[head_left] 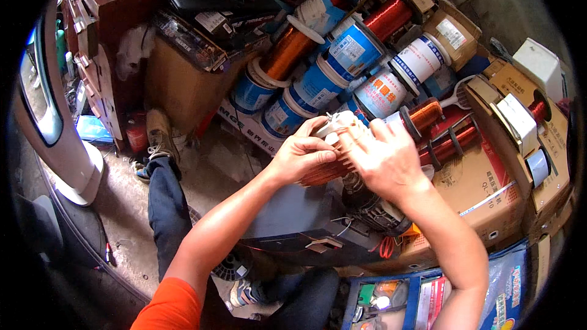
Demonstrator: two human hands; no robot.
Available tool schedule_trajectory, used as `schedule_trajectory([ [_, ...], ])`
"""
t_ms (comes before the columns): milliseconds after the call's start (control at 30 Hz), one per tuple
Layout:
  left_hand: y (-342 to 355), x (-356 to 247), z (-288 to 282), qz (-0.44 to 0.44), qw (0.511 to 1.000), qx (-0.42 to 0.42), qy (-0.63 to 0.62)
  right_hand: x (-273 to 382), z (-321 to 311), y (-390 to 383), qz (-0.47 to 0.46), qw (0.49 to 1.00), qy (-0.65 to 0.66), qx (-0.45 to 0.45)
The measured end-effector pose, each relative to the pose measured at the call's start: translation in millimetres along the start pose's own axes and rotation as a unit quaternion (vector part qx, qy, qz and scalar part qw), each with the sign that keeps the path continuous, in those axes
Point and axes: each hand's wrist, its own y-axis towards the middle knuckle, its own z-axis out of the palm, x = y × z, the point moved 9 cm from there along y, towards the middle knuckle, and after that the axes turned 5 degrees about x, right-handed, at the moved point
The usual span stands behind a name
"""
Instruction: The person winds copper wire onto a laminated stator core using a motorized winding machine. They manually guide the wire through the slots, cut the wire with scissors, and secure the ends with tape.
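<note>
In the middle of the view, both hands are at a motor part, apparently a wound stator or armature, with a white, bulky upper end (344,123) and a reddish-brown ridged body (322,176). My left hand (299,157) grips its left side, thumb and fingers pinched near the white end. Over the right side bends my right hand (394,162), its slightly blurred fingers closed on the white end. The palms hide much of the part. Just below the right hand lies a dark motor-like unit (373,205), tilted, beside a dark grey box-like surface (275,208).
Several spools of copper wire (292,49) with blue and white labels are stacked beyond the hands. Cardboard boxes (471,189) stand at right. A blue-edged organizer (416,296) holds small items at lower right. A white-based stand (82,177) is at far left. Another person's shoe (160,134) rests on the floor.
</note>
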Motion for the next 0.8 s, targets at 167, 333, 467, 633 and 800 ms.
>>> schedule_trajectory([
  [167,1,-12,3,0.015,0.993,0.016,0.116,-2,18,-17,0.032,0.992,0.093,0.074],
  [333,-3,-6,0,-0.003,0.999,0.019,0.044,-6,115,-64,0.391,0.408,0.815,0.130],
  [467,-4,-1,1,0.003,0.999,0.029,0.025,26,126,-54,0.255,0.195,0.942,-0.096],
  [633,-4,-12,2,0.006,0.995,0.085,-0.051,33,128,-48,0.268,0.235,0.916,-0.187],
  [800,-4,-20,11,-0.043,0.995,0.067,0.061,27,116,-52,0.386,0.509,0.718,-0.276],
])
